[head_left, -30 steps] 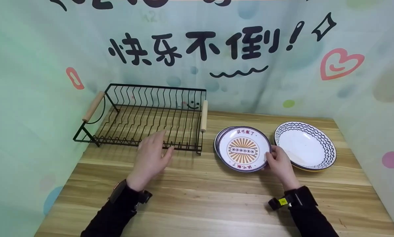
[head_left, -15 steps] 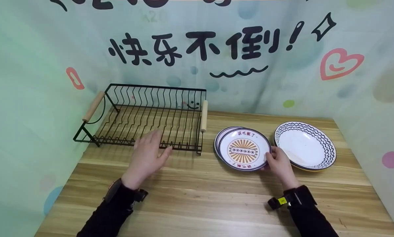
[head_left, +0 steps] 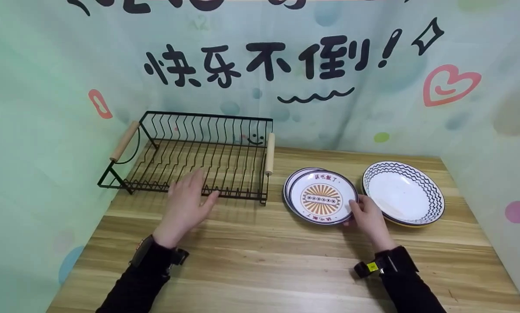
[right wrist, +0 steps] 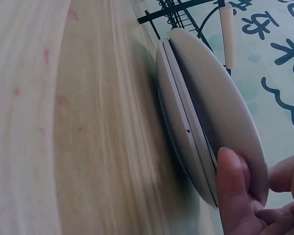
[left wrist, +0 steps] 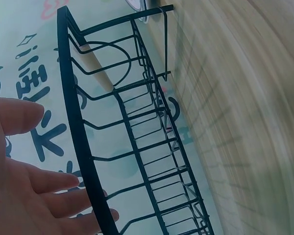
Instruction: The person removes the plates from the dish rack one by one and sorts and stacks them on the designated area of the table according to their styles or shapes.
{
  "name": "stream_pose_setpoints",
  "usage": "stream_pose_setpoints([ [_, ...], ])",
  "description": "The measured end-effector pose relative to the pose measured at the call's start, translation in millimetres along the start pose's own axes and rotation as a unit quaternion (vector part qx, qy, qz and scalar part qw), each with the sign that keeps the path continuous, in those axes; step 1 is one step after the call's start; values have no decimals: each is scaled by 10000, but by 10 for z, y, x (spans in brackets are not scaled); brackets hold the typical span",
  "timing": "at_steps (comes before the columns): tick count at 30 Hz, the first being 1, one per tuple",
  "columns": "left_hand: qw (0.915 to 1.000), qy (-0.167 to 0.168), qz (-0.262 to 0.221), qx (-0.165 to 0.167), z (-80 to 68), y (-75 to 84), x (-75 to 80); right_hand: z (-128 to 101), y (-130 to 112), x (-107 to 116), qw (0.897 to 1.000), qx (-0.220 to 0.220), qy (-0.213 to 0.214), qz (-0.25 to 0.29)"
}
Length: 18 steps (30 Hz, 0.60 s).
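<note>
My right hand (head_left: 368, 217) pinches the right rim of the top plate (head_left: 322, 198), a white one with a dark rim and an orange sunburst print. In the right wrist view this top plate (right wrist: 220, 93) is tilted up off the stacked plates (right wrist: 179, 122) below it, with fingers under its edge and the thumb on the other side. My left hand (head_left: 184, 208) is at the front edge of a black wire dish rack (head_left: 190, 152), fingers spread and relaxed. The left wrist view shows those fingers (left wrist: 59, 203) reaching to the rack's front rail, holding nothing.
A white bowl (head_left: 401, 191) with a wavy black border sits right of the plates, close to my right hand. The rack has a wooden handle (head_left: 270, 154) on its right end, near the plates. A printed cloth backdrop (head_left: 312, 126) stands behind the wooden table (head_left: 260, 269).
My left hand has moved a little left along the rack's front. The top plate has lifted slightly at its right edge in my right hand, which stays at the rim.
</note>
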<state>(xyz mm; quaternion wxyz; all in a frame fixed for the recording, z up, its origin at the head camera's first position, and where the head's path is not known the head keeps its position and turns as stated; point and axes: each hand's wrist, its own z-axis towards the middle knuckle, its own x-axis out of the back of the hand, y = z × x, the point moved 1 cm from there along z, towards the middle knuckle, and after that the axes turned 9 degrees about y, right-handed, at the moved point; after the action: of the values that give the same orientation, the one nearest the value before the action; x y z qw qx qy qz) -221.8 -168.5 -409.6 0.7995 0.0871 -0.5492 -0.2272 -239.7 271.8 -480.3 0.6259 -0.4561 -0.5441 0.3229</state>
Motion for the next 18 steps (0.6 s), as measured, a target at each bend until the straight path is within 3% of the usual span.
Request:
stream_pose_setpoints([
  [6, 10000, 46, -33, 71, 5, -17, 12, -29, -36, 28, 9975, 345, 148, -591],
  [12, 9999, 81, -71, 83, 3, -35, 21, -72, -43, 32, 9765, 1147, 481, -1758],
  [18, 9999, 129, -29, -22, -5, -51, 15, -107, -53, 16, 9656, 1484, 531, -2070],
])
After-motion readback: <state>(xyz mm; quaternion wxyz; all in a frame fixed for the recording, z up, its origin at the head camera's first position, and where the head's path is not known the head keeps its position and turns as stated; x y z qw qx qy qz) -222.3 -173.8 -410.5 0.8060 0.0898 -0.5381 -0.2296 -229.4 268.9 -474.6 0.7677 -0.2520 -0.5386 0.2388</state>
